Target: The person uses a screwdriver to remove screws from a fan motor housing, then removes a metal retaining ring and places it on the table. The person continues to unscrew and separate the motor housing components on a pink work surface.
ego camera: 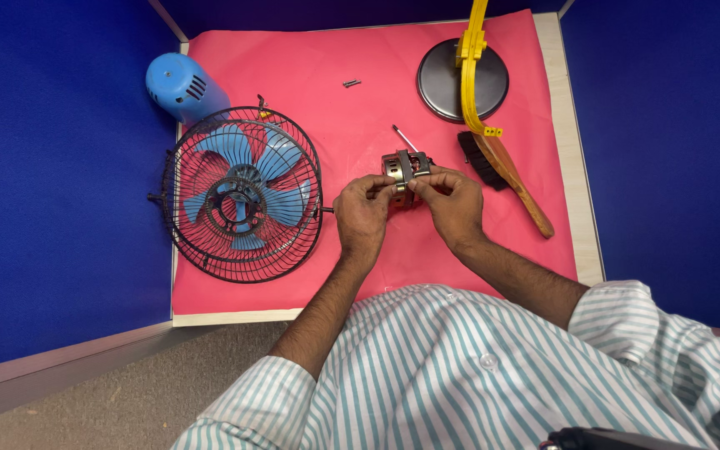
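Striped shirt sleeves (pixel 493 367) frame both forearms. The left hand (pixel 362 210) and right hand (pixel 453 200) pinch a small fan motor (pixel 404 171) between their fingertips, above mid-bench. The pink mat (pixel 335 108) covers the bench; blue partition walls (pixel 52 167) enclose it.

- Both hands hold a small metal fan motor (pixel 405 171) above the pink worktop (pixel 360 125): the left hand (pixel 362 212) and right hand (pixel 455 202) pinch it with their fingers.
- A black wire fan cage (pixel 242 194) (blue blades inside) lies left.
- A blue motor cover (pixel 178 85) sits beyond it.
- A wooden brush (pixel 510 171) and black round base (pixel 447 83) lie right.
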